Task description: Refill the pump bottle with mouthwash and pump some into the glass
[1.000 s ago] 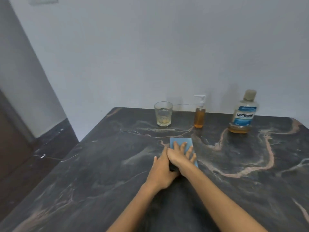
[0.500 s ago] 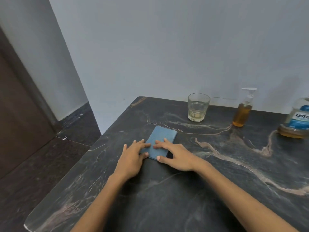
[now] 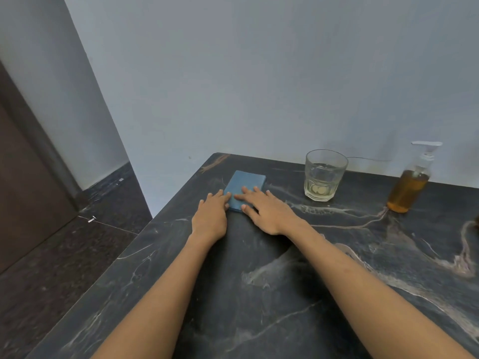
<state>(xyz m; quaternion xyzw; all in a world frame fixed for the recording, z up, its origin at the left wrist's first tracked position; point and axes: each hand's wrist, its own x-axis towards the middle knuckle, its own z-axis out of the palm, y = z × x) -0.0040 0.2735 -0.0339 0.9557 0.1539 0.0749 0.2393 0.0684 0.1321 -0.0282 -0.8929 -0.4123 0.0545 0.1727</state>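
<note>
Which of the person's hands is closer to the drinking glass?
Right. The right hand lies on the blue cloth, just left of the glass; the left hand lies farther left.

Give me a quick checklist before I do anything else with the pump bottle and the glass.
1. Pump bottle upright, pump head on: ok.
2. Pump bottle refilled with amber liquid: ok.
3. Glass upright, holding a little pale liquid: ok.
4. Left hand free: not ok, its fingers rest on the blue folded cloth.
5. Right hand free: not ok, also on the cloth.
6. Mouthwash bottle capped: cannot tell, out of view.
</note>
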